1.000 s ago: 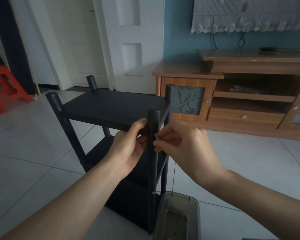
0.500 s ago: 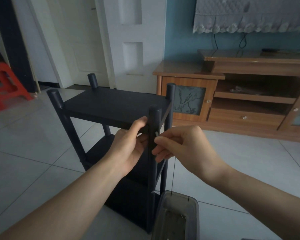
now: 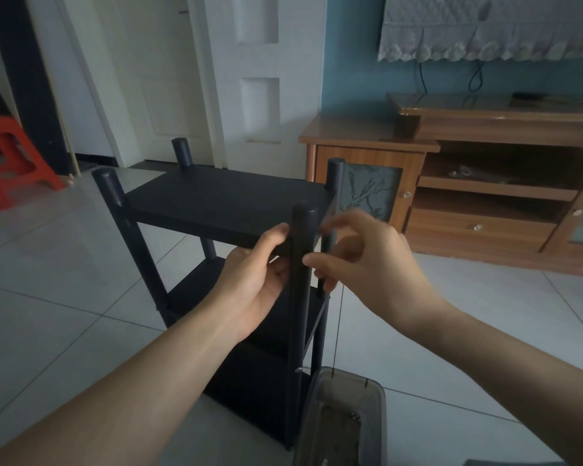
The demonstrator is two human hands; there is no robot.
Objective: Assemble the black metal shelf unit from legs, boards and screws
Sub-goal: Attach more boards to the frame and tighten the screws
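The black shelf unit [image 3: 223, 200] stands upright on the tiled floor with three boards between four round legs. My left hand [image 3: 253, 280] grips the near edge of the top board, thumb on top, just left of the near right leg [image 3: 303, 223]. On that leg's right side, level with the top board, my right hand [image 3: 367, 264] curls its thumb and fingers together, pinching a small metal piece that the fingers almost hide. A screw head [image 3: 298, 370] shows lower on the same leg.
A grey translucent plastic box [image 3: 344, 415] with small metal parts sits on the floor right by the shelf's near leg. A wooden TV cabinet [image 3: 485, 227] lines the back right wall. A red plastic stool [image 3: 7, 156] stands far left, a white door [image 3: 260, 79] behind.
My right hand has turned at the leg: the index finger has lifted above the thumb, and the small metal piece seen earlier is now mostly covered. The left hand has kept its hold.
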